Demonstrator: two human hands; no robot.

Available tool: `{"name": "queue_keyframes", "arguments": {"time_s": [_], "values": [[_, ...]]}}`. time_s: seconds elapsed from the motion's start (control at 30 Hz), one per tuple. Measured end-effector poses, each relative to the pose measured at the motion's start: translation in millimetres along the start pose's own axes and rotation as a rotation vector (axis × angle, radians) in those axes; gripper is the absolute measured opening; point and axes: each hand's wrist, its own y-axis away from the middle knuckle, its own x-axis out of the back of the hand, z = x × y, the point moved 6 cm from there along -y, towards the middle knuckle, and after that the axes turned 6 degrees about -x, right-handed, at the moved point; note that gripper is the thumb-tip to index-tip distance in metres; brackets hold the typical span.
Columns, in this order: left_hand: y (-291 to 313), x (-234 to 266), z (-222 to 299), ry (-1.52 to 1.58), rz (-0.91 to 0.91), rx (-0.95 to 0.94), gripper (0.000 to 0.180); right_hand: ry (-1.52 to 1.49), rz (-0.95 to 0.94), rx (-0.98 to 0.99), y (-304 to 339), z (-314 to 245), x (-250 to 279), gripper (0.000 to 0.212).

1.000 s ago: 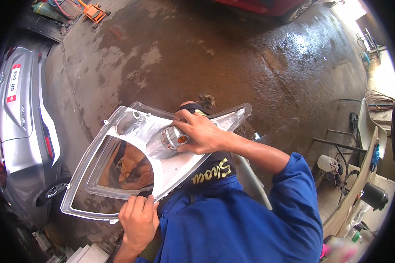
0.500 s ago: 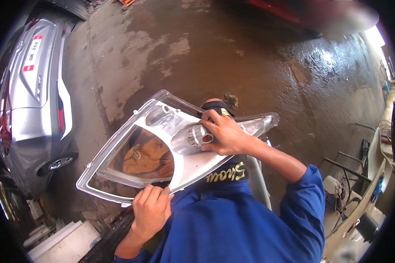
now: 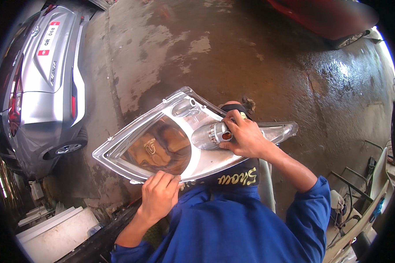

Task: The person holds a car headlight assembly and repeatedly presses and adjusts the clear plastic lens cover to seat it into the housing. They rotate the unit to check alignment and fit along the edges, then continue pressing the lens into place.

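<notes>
A car headlight housing, silvery white with clear edges, lies tilted across my lap, its pointed end to the right. Its large left opening shows brown cloth with a pale emblem. My left hand is closed on the near edge, fingers over the rim and thumb hidden. Around the outer end of the round silver reflector cup, my right hand is closed, thumb on the near side and fingers on the far side. Between them an orange piece shows inside the cup. A smaller round cup sits at the far side.
A silver car stands at the left, and part of a red car at the far right. The concrete floor is wet. White slabs lie at lower left. Metal-framed chairs stand at the right.
The whole view has shifted, so car, headlight and hands all appear farther right. The headlight looks slightly turned. Both hands keep their hold at the same places.
</notes>
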Motion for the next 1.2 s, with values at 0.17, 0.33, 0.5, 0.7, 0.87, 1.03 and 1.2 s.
{"name": "queue_keyframes", "arguments": {"time_s": [0.17,0.33,0.5,0.7,0.87,1.03,1.2], "values": [[4,-13,-12,0.075,-0.02,-0.004,0.024,0.029,-0.018,-0.044,-1,-2,-2,0.058],[10,-27,-18,0.108,0.001,-0.02,0.024,0.078,-0.022,-0.079,1,-4,0,0.058],[12,-25,-22,0.119,0.048,-0.037,0.022,0.066,-0.036,-0.076,1,-7,3,0.057],[15,-28,-20,0.141,0.065,-0.068,0.023,0.083,-0.114,-0.118,-4,-12,10,0.06],[19,-35,-20,0.143,0.065,-0.071,0.023,0.1,-0.069,-0.089,-3,-11,13,0.055],[21,-38,-25,0.158,0.082,-0.081,0.024,0.326,0.003,-0.01,2,-19,18,0.059],[22,-38,-21,0.13,0.098,-0.083,0.023,0.213,-0.003,-0.068,3,-17,18,0.071]]}}
